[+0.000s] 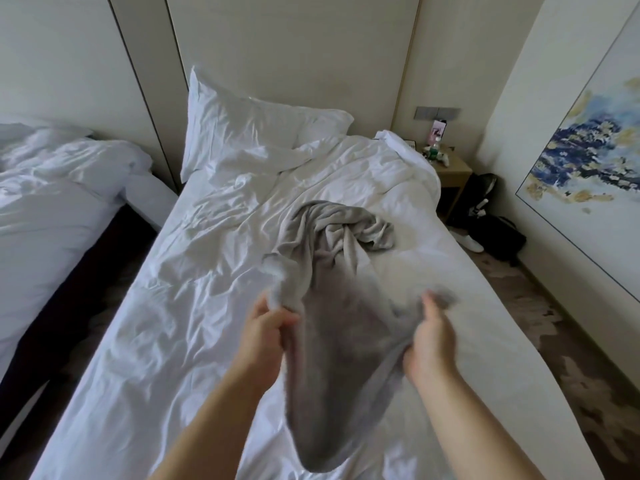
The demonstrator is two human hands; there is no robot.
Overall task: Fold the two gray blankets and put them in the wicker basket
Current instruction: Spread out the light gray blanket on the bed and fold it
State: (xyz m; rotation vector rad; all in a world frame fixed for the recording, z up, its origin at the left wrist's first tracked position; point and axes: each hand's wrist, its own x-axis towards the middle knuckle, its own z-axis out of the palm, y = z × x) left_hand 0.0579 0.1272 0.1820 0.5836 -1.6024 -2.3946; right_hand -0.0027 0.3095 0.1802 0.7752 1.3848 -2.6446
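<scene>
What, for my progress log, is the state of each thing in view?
gray blanket: unfolded, near end lifted, far end bunched on the duvet.
left hand: grips one blanket edge.
right hand: grips the opposite edge.
duvet: rumpled.
pillow: creased, propped upright.

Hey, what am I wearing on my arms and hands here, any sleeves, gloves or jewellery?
Both arms are bare: no sleeve shows on the left forearm or the right forearm as far as the picture's edge. The left hand and right hand are ungloved. No watch, bracelet or ring shows, though both hands are slightly blurred.
</scene>
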